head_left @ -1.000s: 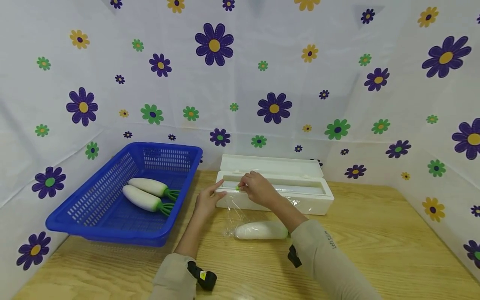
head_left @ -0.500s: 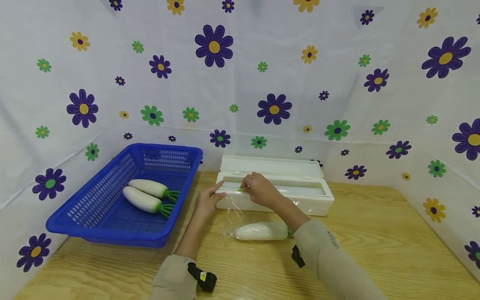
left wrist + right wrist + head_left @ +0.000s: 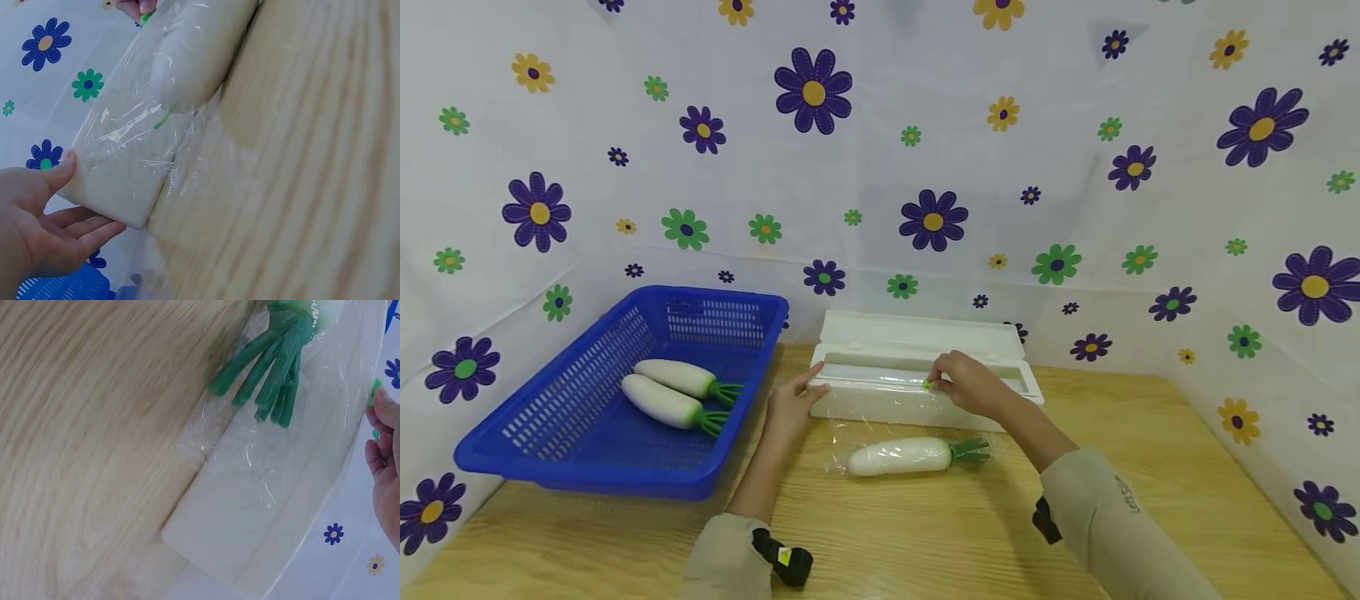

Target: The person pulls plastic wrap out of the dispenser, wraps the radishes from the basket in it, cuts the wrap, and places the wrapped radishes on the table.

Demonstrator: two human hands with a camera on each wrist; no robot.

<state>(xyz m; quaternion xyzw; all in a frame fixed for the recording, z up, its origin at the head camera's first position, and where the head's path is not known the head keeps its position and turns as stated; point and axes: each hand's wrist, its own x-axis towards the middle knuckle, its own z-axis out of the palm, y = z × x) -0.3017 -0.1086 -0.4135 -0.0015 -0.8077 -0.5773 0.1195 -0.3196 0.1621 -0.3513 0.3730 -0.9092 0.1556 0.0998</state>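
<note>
The left hand [image 3: 790,408] rests on the left end of the white box [image 3: 850,406]. The right hand [image 3: 966,385] pinches the green slider [image 3: 927,384] at the box's near edge, right of center. The lid [image 3: 925,334] stands raised at the far side. Clear film [image 3: 868,423] extends from the box over one radish [image 3: 898,457], leaves right, on the table [image 3: 880,533]. Left: blue basket [image 3: 700,485] containing two radishes [image 3: 658,402], leaves right.
</note>
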